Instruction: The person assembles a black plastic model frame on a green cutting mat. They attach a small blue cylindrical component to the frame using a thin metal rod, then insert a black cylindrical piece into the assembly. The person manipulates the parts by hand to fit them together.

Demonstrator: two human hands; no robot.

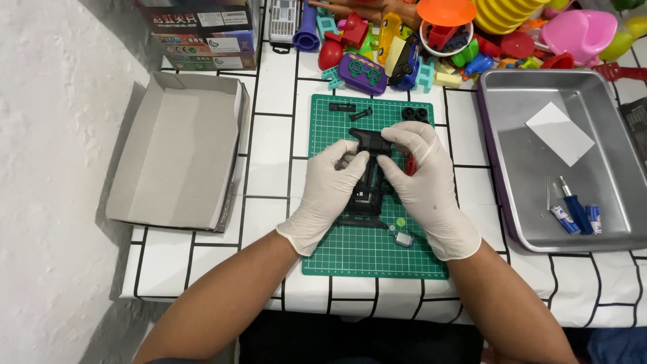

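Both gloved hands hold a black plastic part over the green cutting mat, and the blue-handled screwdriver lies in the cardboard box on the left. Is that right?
Not quite. The head view shows the screwdriver lying in the metal tray on the right, not in the cardboard box. The rest holds: the left hand and right hand, both gloved, hold the black part over the green mat.
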